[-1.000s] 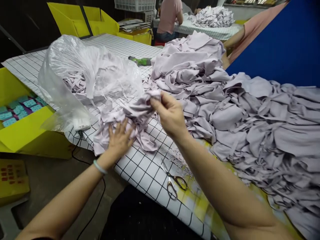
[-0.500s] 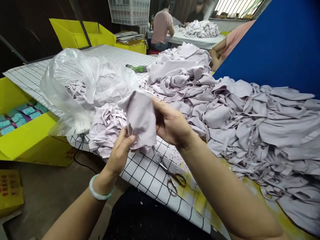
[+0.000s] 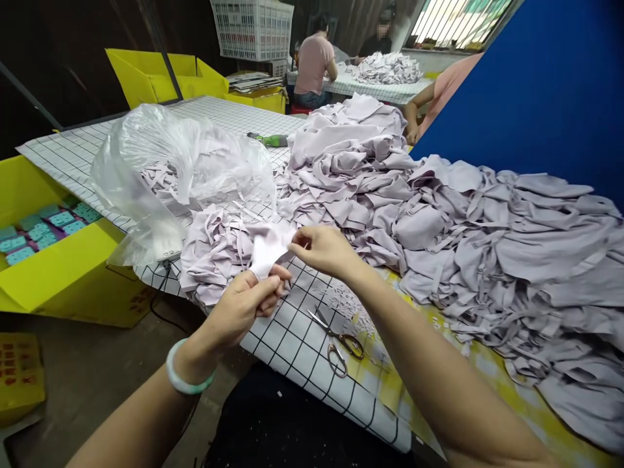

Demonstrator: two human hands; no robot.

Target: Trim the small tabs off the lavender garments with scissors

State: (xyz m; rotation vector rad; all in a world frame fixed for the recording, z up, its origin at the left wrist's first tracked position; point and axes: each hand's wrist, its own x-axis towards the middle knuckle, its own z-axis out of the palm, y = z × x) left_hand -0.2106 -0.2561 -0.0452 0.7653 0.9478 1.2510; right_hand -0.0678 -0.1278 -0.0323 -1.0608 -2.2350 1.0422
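Note:
A pale lilac cloth piece (image 3: pixel 269 246) is stretched between my two hands above the table edge. My left hand (image 3: pixel 253 296), with a jade-coloured bangle at its wrist, grips the lower end. The fingertips of my right hand (image 3: pixel 324 250) pinch the upper right end. Just behind and left of the cloth lies a small heap of lilac pieces (image 3: pixel 209 253). Open scissors (image 3: pixel 336 338) rest on the grid-patterned tablecloth (image 3: pixel 292 351), below my right hand, among small scraps.
A large lilac garment pile (image 3: pixel 458 227) covers the right side. A clear plastic bag (image 3: pixel 141 149) and a green-handled tool (image 3: pixel 270 140) lie further back. Yellow boxes (image 3: pixel 73 266) stand left, a blue panel (image 3: pixel 546 97) right. Other people sit beyond.
The cloth, spread out broadly before, is now folded narrower and lower. My left hand has moved right with its fingers curled in, and my right hand has come down slightly into a pinch.

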